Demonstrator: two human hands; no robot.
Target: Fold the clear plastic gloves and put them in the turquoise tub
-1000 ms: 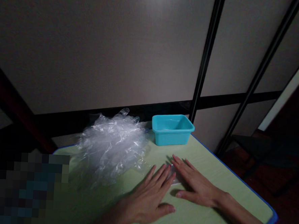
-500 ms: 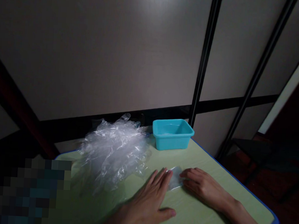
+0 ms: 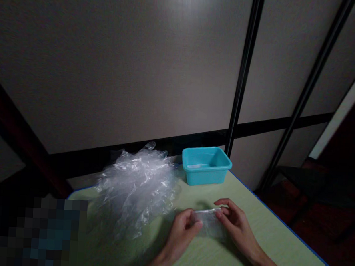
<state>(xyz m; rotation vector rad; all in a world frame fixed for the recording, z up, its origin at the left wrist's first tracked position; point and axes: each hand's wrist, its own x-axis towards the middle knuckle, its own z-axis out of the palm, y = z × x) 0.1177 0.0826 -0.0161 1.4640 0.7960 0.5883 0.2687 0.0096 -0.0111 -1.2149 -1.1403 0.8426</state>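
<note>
Lower centre of frame: left hand (image 3: 181, 232) and right hand (image 3: 239, 230) pinch film (image 3: 210, 224) at opposite ends, apparently to hold it taut; heap (image 3: 139, 187) lies left.

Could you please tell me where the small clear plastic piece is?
In the head view, the plastic piece is low, right of centre, held between the left hand and right hand, nearer the person than the blue tub.

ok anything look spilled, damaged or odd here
Nothing looks spilled or damaged. The clear plastic heap is untidy, but the turquoise tub stands upright. The left hand and right hand hold a clear sheet. The pixelated lower-left patch can't be judged.
</note>
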